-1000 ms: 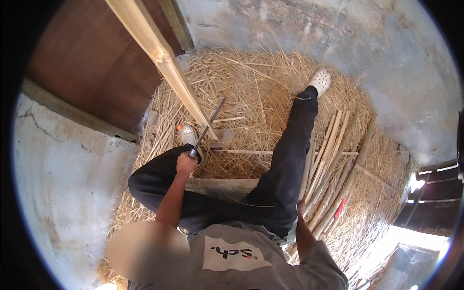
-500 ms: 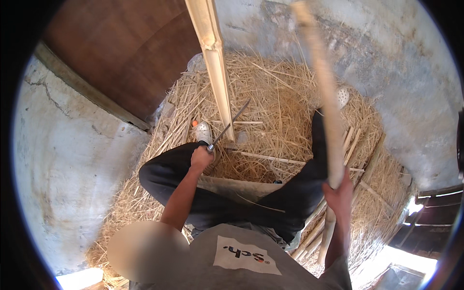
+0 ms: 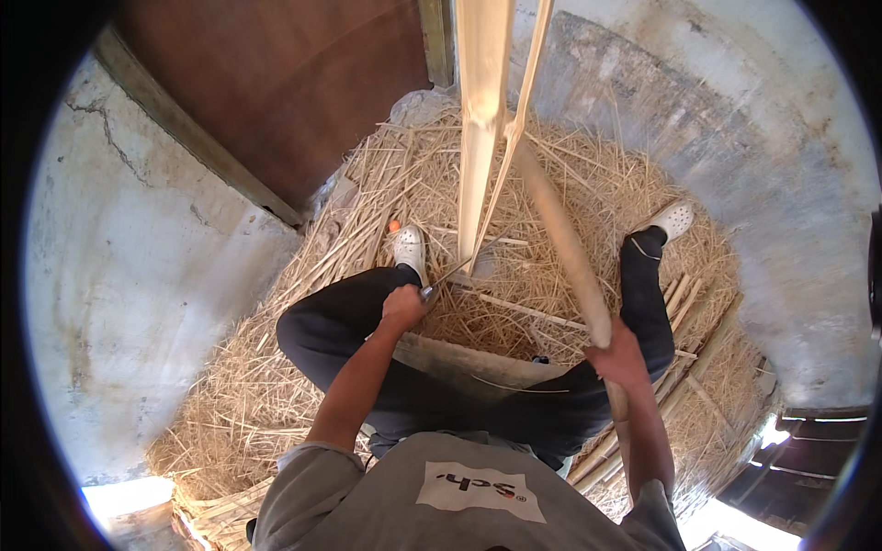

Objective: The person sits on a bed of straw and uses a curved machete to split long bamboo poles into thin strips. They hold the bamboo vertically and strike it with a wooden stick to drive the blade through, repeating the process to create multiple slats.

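Observation:
My left hand (image 3: 404, 308) is closed round the handle of a long thin-bladed knife (image 3: 448, 274). Its blade slants away to the right, across the foot of an upright split bamboo pole (image 3: 482, 83). Part of the blade is hidden by the bamboo. A narrow bamboo strip (image 3: 529, 78) stands apart from the wider piece above, the two meeting near the bottom. With my right hand (image 3: 620, 356) I grip a thick wooden stick (image 3: 562, 230). The stick's far end reaches the narrow strip near its joint and appears to touch it.
Straw and bamboo shavings (image 3: 367, 197) cover the floor. A rough block (image 3: 469, 360) lies between my legs. Bamboo lengths (image 3: 684, 317) are heaped by my right leg. Plastered walls (image 3: 175, 266) and a brown panel (image 3: 266, 83) surround me. A small orange thing (image 3: 395, 225) lies beside my left shoe.
The stick has swung down and left from its raised position to the bamboo. The narrow strip now stands apart from the wider piece. My left hand keeps hold of the knife.

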Demonstrator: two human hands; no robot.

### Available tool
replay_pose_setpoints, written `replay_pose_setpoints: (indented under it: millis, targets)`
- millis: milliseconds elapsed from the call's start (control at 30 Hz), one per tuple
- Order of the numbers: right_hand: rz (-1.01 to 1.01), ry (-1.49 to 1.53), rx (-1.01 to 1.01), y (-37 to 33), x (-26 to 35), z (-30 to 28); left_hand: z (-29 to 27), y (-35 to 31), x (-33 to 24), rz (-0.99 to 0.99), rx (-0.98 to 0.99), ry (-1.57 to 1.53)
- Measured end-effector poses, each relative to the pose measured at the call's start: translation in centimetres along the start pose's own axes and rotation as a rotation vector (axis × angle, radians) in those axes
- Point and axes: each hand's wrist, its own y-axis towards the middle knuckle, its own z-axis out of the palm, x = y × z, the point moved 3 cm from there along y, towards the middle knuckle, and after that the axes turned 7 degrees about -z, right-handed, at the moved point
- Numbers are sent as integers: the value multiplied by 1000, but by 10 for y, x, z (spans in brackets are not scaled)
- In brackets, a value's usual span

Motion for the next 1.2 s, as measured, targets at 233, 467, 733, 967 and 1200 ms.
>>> replay_pose_setpoints:
  millis: [233, 467, 733, 967, 1200]
  targets:
    - [36, -64, 160, 45, -64, 100, -6, 20, -6, -35, -7, 12]
    - [16, 33, 88, 49, 0, 24, 3, 22, -2, -83, 5, -32]
    - [-36, -132, 79, 64, -57, 108, 11, 30, -1, -78, 64, -49]
    - [-73, -59, 194, 70, -41, 76, 15, 24, 0, -69, 16, -57]
    - [-142, -9, -142, 52, 54, -15, 6, 13, 0, -87, 36, -84]
